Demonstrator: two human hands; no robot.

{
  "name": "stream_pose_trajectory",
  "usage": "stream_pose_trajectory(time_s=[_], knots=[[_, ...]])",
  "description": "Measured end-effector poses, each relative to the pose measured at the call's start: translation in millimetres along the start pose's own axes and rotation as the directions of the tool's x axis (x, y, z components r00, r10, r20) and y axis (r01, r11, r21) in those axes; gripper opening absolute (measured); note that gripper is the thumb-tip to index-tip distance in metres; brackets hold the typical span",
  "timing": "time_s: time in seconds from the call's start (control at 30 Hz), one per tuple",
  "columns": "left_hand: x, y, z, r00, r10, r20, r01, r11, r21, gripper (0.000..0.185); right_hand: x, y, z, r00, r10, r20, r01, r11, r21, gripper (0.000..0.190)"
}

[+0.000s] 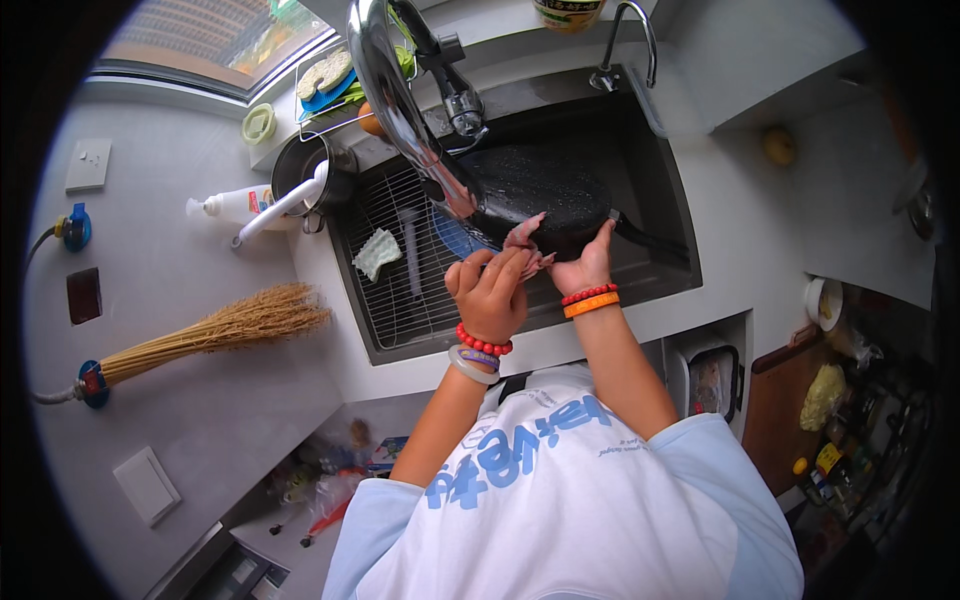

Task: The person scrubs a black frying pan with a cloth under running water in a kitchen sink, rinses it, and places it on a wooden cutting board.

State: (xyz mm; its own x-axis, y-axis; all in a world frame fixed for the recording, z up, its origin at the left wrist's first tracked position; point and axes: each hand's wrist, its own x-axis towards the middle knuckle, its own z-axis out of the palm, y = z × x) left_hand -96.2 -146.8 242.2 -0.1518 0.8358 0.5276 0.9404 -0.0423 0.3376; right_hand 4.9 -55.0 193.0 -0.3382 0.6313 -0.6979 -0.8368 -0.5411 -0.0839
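Observation:
A wet black frying pan (544,184) is held tilted over the sink (652,274), with water drops on its dark surface. My right hand (585,262) grips its near edge beside the joint of the black handle (652,238). Bunched in my left hand (487,292) is a pink and whitish cloth (527,240), close against the pan's near side. The curved chrome faucet (390,97) rises in front and hides part of the pan's left side. Whether the pan's inside or underside faces up, I cannot tell.
A wire rack (382,311) spans the sink's left part, bearing a pale green sponge (377,255). Left of it stand a steel pot (341,161) with a white-handled tool (281,206) and a pump bottle (240,204). A straw broom (217,337) hangs on the left wall.

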Motion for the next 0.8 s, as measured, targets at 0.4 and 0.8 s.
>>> stream_pose_trajectory(time_s=[0.4, 0.8], knots=[[4, -80, 44, 0.720, -0.653, 0.237, 0.694, 0.662, -0.284, 0.009, -4, -42, -21, 0.991, -0.128, -0.043, 0.110, 0.950, -0.292, 0.059], [27, -95, 60, 0.531, -0.742, 0.409, 0.832, 0.365, -0.418, 0.018, 15, -81, -20, 0.992, 0.024, 0.123, 0.071, 0.704, -0.706, 0.054]])
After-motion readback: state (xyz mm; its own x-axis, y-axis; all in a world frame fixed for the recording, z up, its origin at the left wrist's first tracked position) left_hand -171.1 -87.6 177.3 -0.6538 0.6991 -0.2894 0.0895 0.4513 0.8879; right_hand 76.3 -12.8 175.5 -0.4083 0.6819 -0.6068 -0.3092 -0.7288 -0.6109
